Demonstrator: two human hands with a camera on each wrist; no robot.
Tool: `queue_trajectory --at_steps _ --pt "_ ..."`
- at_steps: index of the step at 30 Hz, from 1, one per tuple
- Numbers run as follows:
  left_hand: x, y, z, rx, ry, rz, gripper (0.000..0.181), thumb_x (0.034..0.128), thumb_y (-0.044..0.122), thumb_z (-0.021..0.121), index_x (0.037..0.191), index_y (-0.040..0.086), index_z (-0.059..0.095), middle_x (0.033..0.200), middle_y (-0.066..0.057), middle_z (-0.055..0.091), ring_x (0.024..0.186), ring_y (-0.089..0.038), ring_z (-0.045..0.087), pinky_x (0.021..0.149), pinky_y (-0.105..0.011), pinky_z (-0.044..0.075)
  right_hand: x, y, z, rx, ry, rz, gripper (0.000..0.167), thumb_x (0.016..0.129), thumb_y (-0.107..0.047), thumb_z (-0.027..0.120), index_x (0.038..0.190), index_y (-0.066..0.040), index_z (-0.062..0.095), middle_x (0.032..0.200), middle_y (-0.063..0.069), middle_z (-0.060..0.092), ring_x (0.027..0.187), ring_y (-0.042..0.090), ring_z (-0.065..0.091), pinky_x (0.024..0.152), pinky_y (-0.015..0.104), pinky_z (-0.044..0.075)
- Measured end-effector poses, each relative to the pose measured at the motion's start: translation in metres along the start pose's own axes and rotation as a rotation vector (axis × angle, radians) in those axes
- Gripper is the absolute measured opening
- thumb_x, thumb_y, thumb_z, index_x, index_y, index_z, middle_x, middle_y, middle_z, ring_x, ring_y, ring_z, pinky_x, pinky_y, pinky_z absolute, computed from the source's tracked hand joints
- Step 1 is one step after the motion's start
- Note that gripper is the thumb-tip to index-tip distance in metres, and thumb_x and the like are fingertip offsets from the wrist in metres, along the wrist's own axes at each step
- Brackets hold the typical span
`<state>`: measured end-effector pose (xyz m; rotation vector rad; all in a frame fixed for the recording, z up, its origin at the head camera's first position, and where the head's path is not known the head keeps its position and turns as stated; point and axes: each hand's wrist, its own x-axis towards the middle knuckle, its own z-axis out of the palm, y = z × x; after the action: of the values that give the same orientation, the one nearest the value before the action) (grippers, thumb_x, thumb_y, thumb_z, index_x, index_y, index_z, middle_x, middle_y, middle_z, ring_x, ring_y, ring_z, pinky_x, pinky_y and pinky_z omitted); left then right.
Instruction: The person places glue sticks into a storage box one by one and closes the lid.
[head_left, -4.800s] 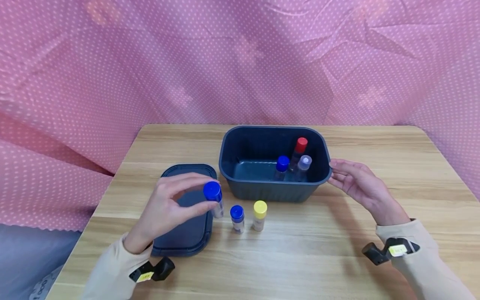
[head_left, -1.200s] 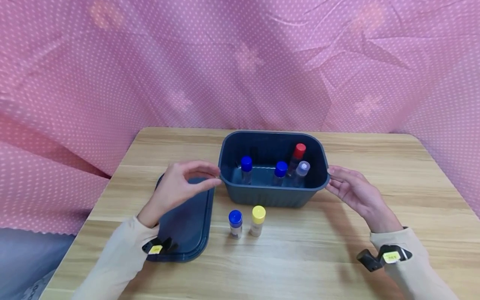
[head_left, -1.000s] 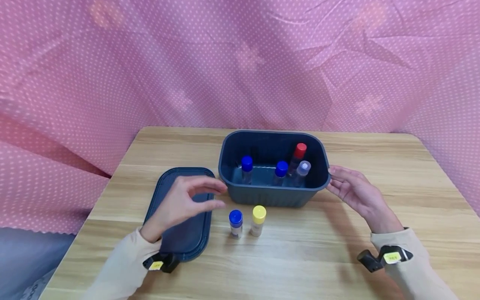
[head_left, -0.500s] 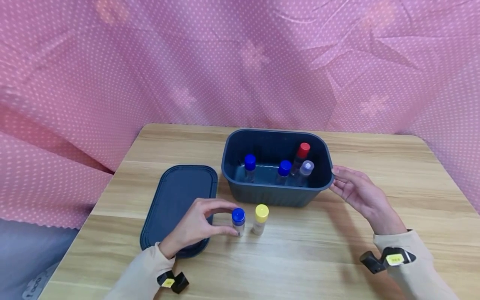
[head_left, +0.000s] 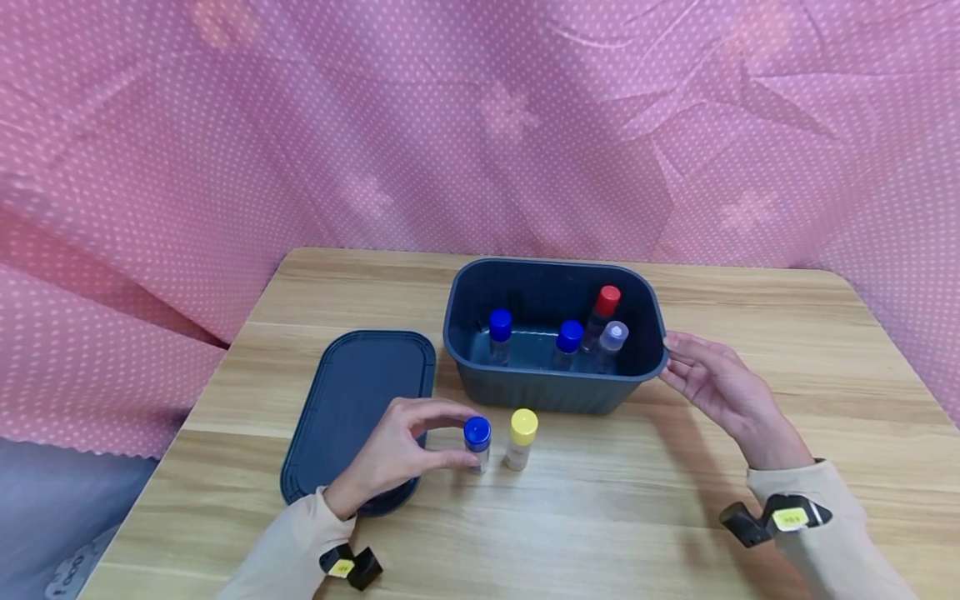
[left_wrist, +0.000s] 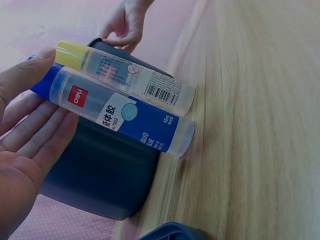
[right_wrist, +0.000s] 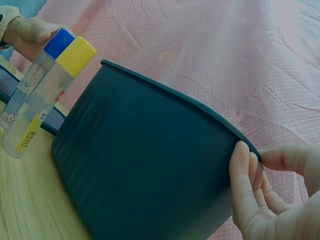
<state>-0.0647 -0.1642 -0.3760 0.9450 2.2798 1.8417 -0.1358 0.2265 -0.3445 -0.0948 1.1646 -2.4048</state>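
My left hand [head_left: 397, 446] pinches the blue cap of a clear liquid glue bottle [left_wrist: 117, 107] between thumb and fingers. The bottle stands upright on the table. Just to its right is a yellow-capped glue bottle [head_left: 522, 429], also upright. My right hand [head_left: 716, 385] pinches the right rim of a dark blue plastic bin [right_wrist: 160, 150], thumb on one side and fingers on the other. Inside the bin stand two blue-capped bottles [head_left: 500, 325], a red-capped bottle [head_left: 608, 302] and one with a clear cap [head_left: 615, 335]; the bin's front wall hides their bottoms.
Left of the bin lies a dark blue lid [head_left: 352, 392], flat on the wooden table [head_left: 600, 517] and partly under my left hand. A pink dotted cloth [head_left: 480, 125] hangs behind the table and at its sides.
Earlier my left hand held another blue-capped glue bottle, which now stands in the bin's left part. The hand came back empty and took hold of the blue-capped bottle on the table.
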Motion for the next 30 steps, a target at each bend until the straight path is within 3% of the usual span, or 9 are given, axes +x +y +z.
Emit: queue_trajectory --at_steps 8,15,23,30 --pt "0.001 0.002 0.002 -0.046 0.024 -0.039 0.041 0.0763 0.004 0.081 0.115 0.004 0.067 0.111 -0.007 0.07 0.105 -0.021 0.065 0.094 -0.037 0.052 0.0 -0.001 0.001 0.01 0.001 0.002 0.028 0.101 0.002 0.041 0.105 0.003 0.069 0.102 0.011 0.071 0.091 0.018 0.068 0.085 0.03 0.056" --pt "0.002 0.003 0.003 -0.05 0.032 -0.036 0.036 0.0786 0.0 0.078 0.113 0.0 0.067 0.11 -0.007 0.07 0.104 -0.021 0.065 0.093 -0.042 0.052 -0.001 -0.002 0.001 0.01 0.002 0.003 0.028 0.102 0.001 0.041 0.105 0.002 0.069 0.102 0.011 0.071 0.091 0.018 0.068 0.085 0.03 0.056" --pt "0.007 0.008 0.001 0.008 0.023 0.027 0.032 0.0821 0.001 0.075 0.114 0.001 0.068 0.109 -0.008 0.07 0.103 -0.02 0.066 0.092 -0.041 0.053 -0.001 -0.002 0.001 0.014 0.016 0.005 0.027 0.101 0.001 0.042 0.105 0.002 0.069 0.101 0.01 0.071 0.091 0.017 0.068 0.085 0.03 0.056" --pt "0.017 0.022 -0.003 0.016 0.022 0.067 0.033 0.0812 0.002 0.076 0.113 0.003 0.068 0.109 -0.006 0.07 0.103 -0.021 0.065 0.091 -0.038 0.054 -0.001 -0.001 0.001 0.014 0.018 0.005 0.026 0.101 0.001 0.042 0.105 0.002 0.068 0.101 0.011 0.071 0.091 0.018 0.068 0.085 0.03 0.056"
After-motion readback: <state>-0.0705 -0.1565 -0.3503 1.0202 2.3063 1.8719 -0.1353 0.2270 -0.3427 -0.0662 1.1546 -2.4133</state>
